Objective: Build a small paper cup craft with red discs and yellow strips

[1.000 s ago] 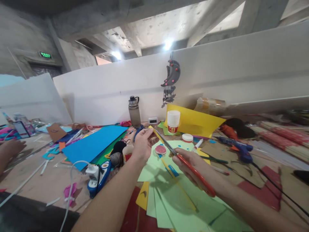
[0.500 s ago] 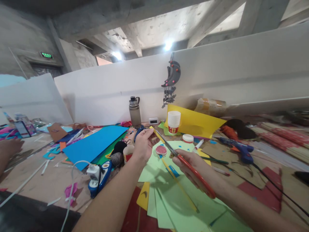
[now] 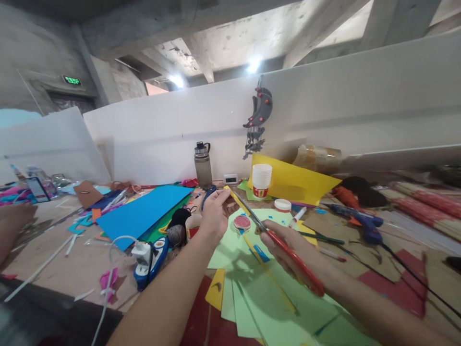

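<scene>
My left hand (image 3: pixel 217 214) pinches a small strip of yellow paper (image 3: pixel 230 192) between thumb and fingers. Wrapped around the red handle of a pair of scissors (image 3: pixel 288 250) is my right hand (image 3: pixel 284 240). The metal blades point up and left, lying along the yellow strip; whether they are fully closed on it I cannot tell. Below the hands, light green paper sheets (image 3: pixel 252 298) cover the table. On them are a pink round piece (image 3: pixel 242 222), a long thin yellow strip (image 3: pixel 277 283) and a blue paper scrap (image 3: pixel 260 253).
A stack of paper cups (image 3: pixel 261 180) and a water bottle (image 3: pixel 203 166) stand at the back. A blue hot glue gun (image 3: pixel 363 223) lies right, its cord trailing. To the left are a blue sheet (image 3: pixel 144 211) and a power strip (image 3: pixel 154 264). Another person's hand (image 3: pixel 18 218) shows far left.
Both hands keep nearly the same pose, with the scissors still at the yellow strip. The whole view has shifted slightly.
</scene>
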Available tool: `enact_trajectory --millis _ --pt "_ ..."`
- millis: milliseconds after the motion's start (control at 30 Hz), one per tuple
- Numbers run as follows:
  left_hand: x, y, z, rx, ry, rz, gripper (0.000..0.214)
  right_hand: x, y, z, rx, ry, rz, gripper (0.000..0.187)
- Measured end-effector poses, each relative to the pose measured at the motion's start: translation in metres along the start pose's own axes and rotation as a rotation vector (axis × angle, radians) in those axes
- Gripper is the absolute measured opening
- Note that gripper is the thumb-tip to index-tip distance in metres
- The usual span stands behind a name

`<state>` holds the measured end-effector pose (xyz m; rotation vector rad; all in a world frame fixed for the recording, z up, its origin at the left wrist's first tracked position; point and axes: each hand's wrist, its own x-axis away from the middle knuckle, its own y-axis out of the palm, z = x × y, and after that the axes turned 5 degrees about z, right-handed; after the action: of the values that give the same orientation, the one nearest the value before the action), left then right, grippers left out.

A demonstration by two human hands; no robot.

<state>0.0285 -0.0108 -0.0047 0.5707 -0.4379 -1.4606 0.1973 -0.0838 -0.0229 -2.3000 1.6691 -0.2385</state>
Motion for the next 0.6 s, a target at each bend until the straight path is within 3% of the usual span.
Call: enact_trajectory --millis 600 --pt "-0.0008 0.0017 -0.0013 -0.039 0.096 -0.008 0.019 -0.0011 0.0035 0.0082 0.026 -0.018 0.045 0.034"
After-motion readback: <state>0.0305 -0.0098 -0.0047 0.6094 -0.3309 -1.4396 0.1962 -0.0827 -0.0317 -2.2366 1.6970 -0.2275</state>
